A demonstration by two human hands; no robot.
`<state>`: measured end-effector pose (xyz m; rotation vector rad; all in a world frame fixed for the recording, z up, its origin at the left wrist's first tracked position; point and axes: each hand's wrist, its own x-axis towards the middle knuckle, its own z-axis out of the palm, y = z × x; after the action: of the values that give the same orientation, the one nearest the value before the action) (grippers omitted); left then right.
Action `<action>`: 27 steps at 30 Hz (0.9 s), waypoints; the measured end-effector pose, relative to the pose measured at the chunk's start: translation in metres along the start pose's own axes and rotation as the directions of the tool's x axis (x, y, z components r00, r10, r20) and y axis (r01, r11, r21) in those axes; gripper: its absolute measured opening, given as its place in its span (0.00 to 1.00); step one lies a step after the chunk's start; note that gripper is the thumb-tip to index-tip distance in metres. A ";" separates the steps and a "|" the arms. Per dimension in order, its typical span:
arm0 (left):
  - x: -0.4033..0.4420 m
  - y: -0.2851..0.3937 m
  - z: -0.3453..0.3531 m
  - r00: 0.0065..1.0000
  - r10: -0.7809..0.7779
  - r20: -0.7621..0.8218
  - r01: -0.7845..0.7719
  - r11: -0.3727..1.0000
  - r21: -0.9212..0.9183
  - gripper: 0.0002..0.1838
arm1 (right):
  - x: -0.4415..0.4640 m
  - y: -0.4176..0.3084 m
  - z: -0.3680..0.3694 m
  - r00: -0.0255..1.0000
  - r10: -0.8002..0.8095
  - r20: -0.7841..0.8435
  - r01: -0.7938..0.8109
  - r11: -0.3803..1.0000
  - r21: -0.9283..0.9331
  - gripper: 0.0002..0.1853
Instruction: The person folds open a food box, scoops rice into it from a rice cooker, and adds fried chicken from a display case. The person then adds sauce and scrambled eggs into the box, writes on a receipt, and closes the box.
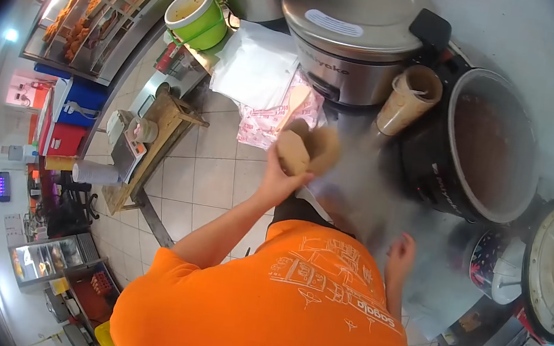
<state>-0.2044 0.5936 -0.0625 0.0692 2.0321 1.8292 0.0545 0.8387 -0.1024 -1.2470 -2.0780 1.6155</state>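
The person's left grip (pixel 278 183) is closed on the near side of the box (pixel 292 155), which it holds tilted, with the mouth spread and the flaps standing apart. The right grip (pixel 401 256) hangs to the right of that and lower in view, beside the bench (pixel 360 161); its fingers look half curled and nothing shows in it, though whether it is open or closed cannot be told through the steam (pixel 394 213).

As far as can be seen, the box is opened out but its flaps are not yet folded over. No food shows in it, but its bottom is out of sight, so a portion inside cannot be ruled out. From this the work seems nearer its start than its finish.

Just beyond the left grip, the spoon (pixel 293 105) lies on pink paper (pixel 260 123), with neither hand on it, and white sheets (pixel 255 65) lie farther out. To the right of the left grip, the pot (pixel 436 159) stands uncovered, brownish inside; straight beyond it, the cooker (pixel 355 61) has its lid on
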 end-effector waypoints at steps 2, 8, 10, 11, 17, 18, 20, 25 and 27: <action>0.018 -0.004 -0.027 0.998 0.045 -0.039 -0.043 0.997 0.068 0.56 | 0.025 -0.017 0.051 0.964 -0.084 0.254 0.098 0.994 -0.045 0.13; 0.060 0.016 -0.134 0.933 0.286 -0.220 -0.237 0.945 0.225 0.55 | 0.076 -0.133 0.222 0.791 -0.147 0.593 0.402 0.857 -0.323 0.17; 0.075 0.011 -0.181 0.925 0.311 -0.218 -0.265 0.939 0.218 0.57 | 0.095 -0.154 0.290 0.816 -0.120 0.566 0.437 0.769 -0.467 0.19; 0.075 0.008 -0.198 0.902 0.352 -0.249 -0.295 0.925 0.238 0.59 | 0.105 -0.163 0.319 0.830 -0.095 0.550 0.460 0.675 -0.577 0.20; 0.075 0.035 -0.214 0.707 0.644 -0.291 -0.510 0.750 0.422 0.61 | 0.145 -0.174 0.385 0.857 0.035 0.514 0.453 0.422 -0.785 0.21; 0.078 0.034 -0.210 0.685 0.674 -0.278 -0.540 0.725 0.427 0.61 | 0.150 -0.172 0.384 0.868 0.041 0.496 0.436 0.417 -0.798 0.21; 0.084 0.010 -0.206 0.744 0.643 -0.184 -0.538 0.739 0.406 0.59 | 0.158 -0.151 0.379 0.901 0.067 0.428 0.362 0.428 -0.828 0.24; 0.097 0.042 -0.169 0.717 0.697 -0.017 -0.687 0.710 0.152 0.54 | 0.111 -0.186 0.326 0.939 0.005 0.343 0.217 0.765 -0.606 0.25; 0.093 0.023 -0.147 0.850 0.525 0.039 -0.506 0.836 -0.212 0.56 | 0.104 -0.154 0.298 0.972 -0.001 0.234 0.129 0.838 -0.530 0.19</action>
<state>-0.3432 0.4861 -0.0558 0.7032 1.8722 2.2805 -0.2712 0.7060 -0.1081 -1.1561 -2.8269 1.2148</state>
